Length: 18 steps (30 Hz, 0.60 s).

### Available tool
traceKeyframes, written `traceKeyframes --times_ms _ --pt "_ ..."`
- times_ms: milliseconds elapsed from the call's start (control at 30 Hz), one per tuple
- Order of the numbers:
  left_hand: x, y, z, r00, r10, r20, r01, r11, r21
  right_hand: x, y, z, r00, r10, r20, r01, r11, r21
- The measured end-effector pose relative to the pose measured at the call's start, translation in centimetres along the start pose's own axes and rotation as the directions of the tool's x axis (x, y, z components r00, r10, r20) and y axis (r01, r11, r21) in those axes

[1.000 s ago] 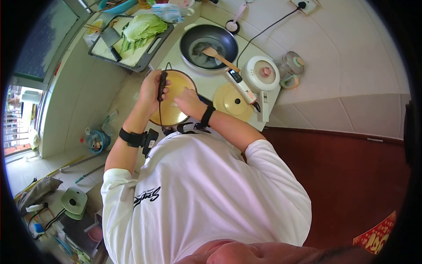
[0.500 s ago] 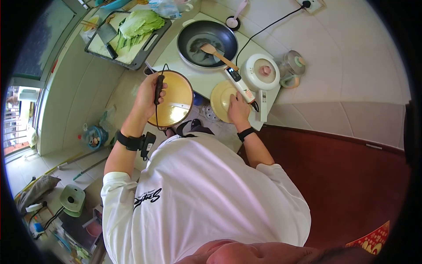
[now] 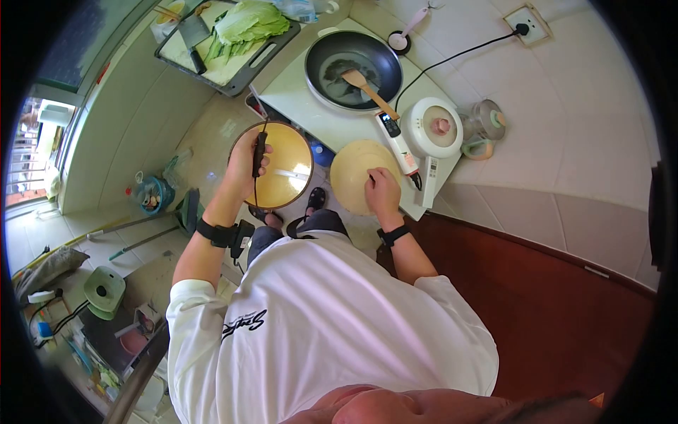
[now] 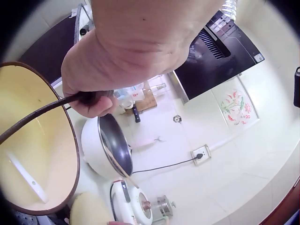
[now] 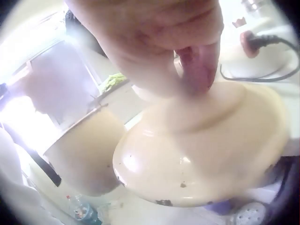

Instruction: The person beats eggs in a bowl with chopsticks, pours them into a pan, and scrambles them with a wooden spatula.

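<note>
My left hand (image 3: 242,159) grips the dark handle (image 3: 259,154) of a cream-yellow enamel pot with a dark rim (image 3: 311,169). The pot hangs beside the counter, and a white strip with a hole in its end (image 4: 28,178) is inside it. Just right of the pot, my right hand (image 3: 383,192) pinches the knob of a matching round lid (image 3: 347,173). Chips show along the lid's edge (image 5: 164,202) in the right wrist view, where the fingers hide the knob. The lid overhangs the counter's front edge.
A black wok (image 3: 339,67) holding a wooden spatula (image 3: 369,90) stands on the white counter (image 3: 296,99). A white electric pot (image 3: 436,127) sits at the right. On the left, a cutting board (image 3: 233,81) bears cabbage (image 3: 251,25) and a cleaver (image 3: 193,35).
My right hand has moved from over the pot to the lid and taken its knob. The lid looks larger now and has shifted toward the pot. My left hand keeps its grip.
</note>
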State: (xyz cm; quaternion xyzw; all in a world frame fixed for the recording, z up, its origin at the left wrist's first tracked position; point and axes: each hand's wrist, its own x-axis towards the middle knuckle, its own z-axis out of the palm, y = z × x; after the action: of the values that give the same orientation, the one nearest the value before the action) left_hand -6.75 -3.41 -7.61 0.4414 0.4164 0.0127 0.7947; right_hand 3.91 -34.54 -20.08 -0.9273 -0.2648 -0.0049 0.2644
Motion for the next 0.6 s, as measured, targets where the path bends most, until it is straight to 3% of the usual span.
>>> traceKeyframes --times_ms 267,500,600 --pt "-0.2 -3.9 -3.0 0.999 0.016 -0.033 -0.016 1.000 -0.002 -0.8 -10.3 -2.5 0.974 -0.214 -0.076 0.224 0.960 0.168" --pt "-2.4 -5.6 -6.1 1.000 -0.002 0.010 0.003 1.000 -0.004 -1.5 -18.6 2.8 0.864 -0.504 -0.019 0.492 0.834 0.248" --pt "-3.2 -6.4 -7.8 0.999 0.047 0.018 -0.046 0.999 -0.029 -2.2 -22.1 4.7 0.869 -0.492 0.056 0.453 0.835 0.311"
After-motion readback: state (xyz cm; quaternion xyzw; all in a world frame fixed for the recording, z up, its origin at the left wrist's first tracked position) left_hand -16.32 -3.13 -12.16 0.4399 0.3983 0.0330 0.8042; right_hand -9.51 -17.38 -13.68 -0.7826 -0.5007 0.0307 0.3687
